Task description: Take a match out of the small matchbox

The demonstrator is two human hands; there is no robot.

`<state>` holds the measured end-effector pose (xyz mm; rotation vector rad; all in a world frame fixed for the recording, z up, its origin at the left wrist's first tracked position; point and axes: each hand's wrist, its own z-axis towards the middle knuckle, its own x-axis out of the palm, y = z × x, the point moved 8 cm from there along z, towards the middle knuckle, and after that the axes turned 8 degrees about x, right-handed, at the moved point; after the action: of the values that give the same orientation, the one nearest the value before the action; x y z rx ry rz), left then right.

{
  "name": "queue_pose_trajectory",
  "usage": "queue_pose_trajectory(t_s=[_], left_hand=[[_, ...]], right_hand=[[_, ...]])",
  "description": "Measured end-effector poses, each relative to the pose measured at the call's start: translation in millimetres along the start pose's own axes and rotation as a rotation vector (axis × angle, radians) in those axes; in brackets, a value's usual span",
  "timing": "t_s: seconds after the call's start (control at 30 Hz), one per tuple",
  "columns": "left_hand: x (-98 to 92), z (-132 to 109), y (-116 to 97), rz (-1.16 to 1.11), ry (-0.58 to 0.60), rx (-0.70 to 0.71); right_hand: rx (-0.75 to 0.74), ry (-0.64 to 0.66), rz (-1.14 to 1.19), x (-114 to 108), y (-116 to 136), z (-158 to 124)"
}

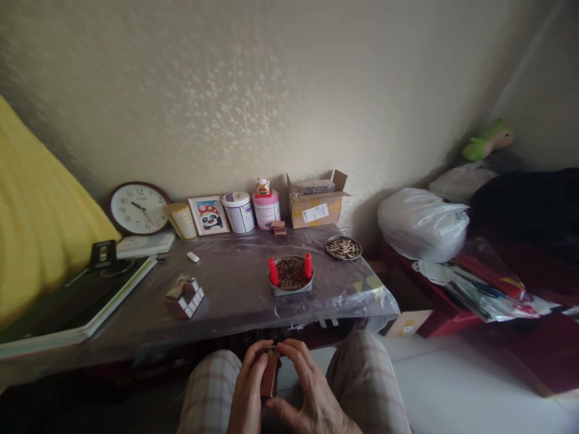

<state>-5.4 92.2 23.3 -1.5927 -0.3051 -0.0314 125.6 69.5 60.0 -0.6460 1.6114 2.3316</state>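
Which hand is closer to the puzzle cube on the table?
The left hand. It is below the puzzle cube, a little to its right, gripping a small brown box. The right hand holds the box's other side, farther right from the cube.

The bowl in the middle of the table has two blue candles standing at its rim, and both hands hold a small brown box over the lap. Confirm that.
Not quite: in the head view the candles at the bowl are red. The left hand and right hand do hold the small brown box.
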Motion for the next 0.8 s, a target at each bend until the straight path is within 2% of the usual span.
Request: queue_pose_trajectory(t_s=[0.2, 0.33, 0.4, 0.47, 0.6, 0.73, 0.8], left_hand=[[2.5, 1, 2, -0.076, -0.014, -0.018], [0.5, -2, 1, -0.104, -0.071, -0.052], [1.7, -2, -2, -0.072, -0.04, -0.052], [6.4, -2, -4, -0.061, 0.042, -0.05], [13.5, 3, 0, -0.122, 0.155, -0.042], [13.3, 6, 1, -0.126, 0.169, 0.025], [13.2, 4, -1, -0.103, 0.177, 0.021]], right_hand=[[-0.023, -0.039, -0.012, -6, 10, 0], [-0.035, -0.058, 0.032, -7, 11, 4], [0.004, -0.074, 0.083, -10, 7, 7], [0.07, -0.097, 0.149, -17, 0, 10], [0.18, -0.113, 0.263, -28, -10, 15], [0.224, -0.08, 0.353, -30, -15, 15], [0.246, -0.061, 0.479, -29, -18, 15]])
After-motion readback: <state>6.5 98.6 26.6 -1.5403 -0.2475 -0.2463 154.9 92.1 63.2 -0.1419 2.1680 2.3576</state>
